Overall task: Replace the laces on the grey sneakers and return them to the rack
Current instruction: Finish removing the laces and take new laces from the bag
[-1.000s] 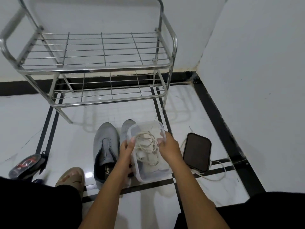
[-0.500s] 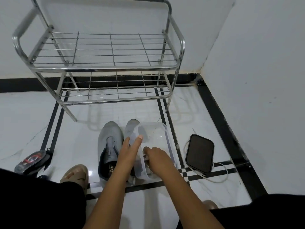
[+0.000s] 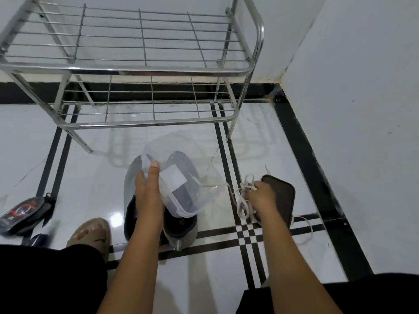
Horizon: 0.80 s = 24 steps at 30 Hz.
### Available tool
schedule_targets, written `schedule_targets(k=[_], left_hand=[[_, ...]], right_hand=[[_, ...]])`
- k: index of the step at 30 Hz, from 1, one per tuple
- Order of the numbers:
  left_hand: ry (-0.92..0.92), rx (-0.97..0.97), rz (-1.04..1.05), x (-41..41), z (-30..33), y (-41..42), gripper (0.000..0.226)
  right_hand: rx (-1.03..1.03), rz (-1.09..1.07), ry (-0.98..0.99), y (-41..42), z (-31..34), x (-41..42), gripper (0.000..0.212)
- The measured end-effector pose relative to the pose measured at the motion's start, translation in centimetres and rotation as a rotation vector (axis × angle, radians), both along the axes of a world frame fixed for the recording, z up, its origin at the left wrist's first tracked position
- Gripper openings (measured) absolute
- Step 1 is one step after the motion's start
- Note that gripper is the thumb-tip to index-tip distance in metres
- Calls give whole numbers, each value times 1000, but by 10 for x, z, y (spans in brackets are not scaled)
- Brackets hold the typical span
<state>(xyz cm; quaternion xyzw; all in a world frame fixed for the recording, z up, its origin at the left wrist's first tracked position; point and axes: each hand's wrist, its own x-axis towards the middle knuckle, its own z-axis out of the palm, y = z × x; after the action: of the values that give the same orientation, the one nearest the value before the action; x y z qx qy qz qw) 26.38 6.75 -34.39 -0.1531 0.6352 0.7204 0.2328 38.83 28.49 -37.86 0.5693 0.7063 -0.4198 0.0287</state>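
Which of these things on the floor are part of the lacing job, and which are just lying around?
For the job:
- grey sneakers
- white laces, gripped by the right hand
- clear plastic container, held by the left hand
- metal shoe rack

Just lying about:
- dark rectangular device with white cable
- black and red packet
- tan sandal

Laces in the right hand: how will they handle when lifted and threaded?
Likely floppy: the white laces hang in loose loops from the right hand. Probably tangle-prone, since they are bunched, with one strand trailing to the clear container. Seemingly light: a pinch holds them.
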Motion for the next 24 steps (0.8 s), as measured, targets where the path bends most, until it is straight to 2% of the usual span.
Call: schedule_targets(k=[2,3,5,6,7,8,10,11,13,15,18,21,24], left_hand=[[14,7,-3,-3,-1,2,65],[19,7,3,-4,-1,2,65],[21,1,11,-6,-2,4,65],[26,-1,18,-7,-1,4,63],[27,-1,22,-8,-1,4,62],[21,-4,24,-9,-1,5,63],[10,-5,26,-11,-1,5,65],[4,-5,22,-10,-2,7,64],[8,0,0,-7,-3,8,58],[16,7,-42,-2,-5,10,57],[-21,-3,-72,4,-6,11,82],[-23,-29,-79,5,-6,12,92],[-12,-47,-84,3,-6,13,92]], right_hand=[[2,14,-27,-18,-26,-1,13],[-70,50,-15,-26,-33,-1,18],[-321,94,45,-34,-43,1,47],[-367,98,44,-34,-46,4,62],[-307,94,5,-28,-47,8,64],[-170,50,-36,-19,-50,13,53],[117,-144,-167,-1,-54,28,31],[185,-248,-246,7,-55,37,34],[141,-387,-408,20,-59,51,63],[34,-406,-487,23,-64,60,94],[68,-327,-531,19,-74,67,110],[150,-357,-552,20,-73,65,108],[389,-353,-376,16,-67,58,73]])
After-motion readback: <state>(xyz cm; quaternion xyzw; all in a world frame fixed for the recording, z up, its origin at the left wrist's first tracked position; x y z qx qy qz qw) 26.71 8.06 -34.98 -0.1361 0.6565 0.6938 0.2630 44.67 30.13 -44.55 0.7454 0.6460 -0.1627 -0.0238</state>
